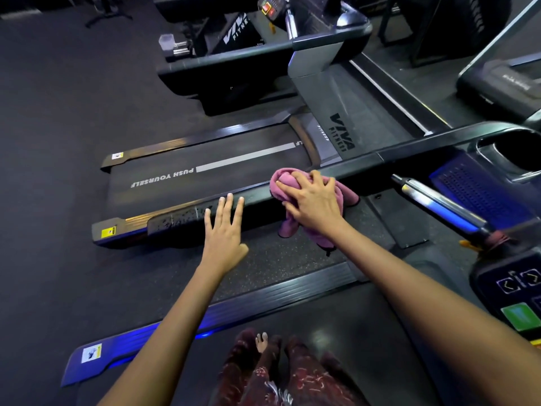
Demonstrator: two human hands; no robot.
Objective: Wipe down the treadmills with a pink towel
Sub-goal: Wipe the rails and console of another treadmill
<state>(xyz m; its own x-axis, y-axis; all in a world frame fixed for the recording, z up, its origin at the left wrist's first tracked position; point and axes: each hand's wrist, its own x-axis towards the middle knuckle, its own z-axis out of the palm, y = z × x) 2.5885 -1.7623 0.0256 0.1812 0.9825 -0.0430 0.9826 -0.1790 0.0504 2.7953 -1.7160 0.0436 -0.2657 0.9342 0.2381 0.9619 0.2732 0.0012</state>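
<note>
Leaning across from the treadmill you stand on, you risk losing balance toward the neighbouring treadmill (pixel 205 183), since both arms reach over the gap of floor between the two machines. The pink towel (pixel 285 181) is bunched on that treadmill's near handrail (pixel 257 197), with loose folds hanging below the rail on your side; a hanging end could snag or drag on the rail's underside, and the bundle could slide off if your pressure slackens. Part of the rail nearer its free end looks speckled, so a short stroke would likely leave that stretch unwiped.

Your right hand (pixel 314 205) lies on top of the towel, fingers spread and curled into the cloth, so its grip has the towel pressed onto the rail just beside the belt marked "PUSH YOURSELF". Your left hand (pixel 224 230) holds nothing: its fingers are straight and slightly apart, tips at the rail further toward the free end; I cannot tell whether they touch it
</note>
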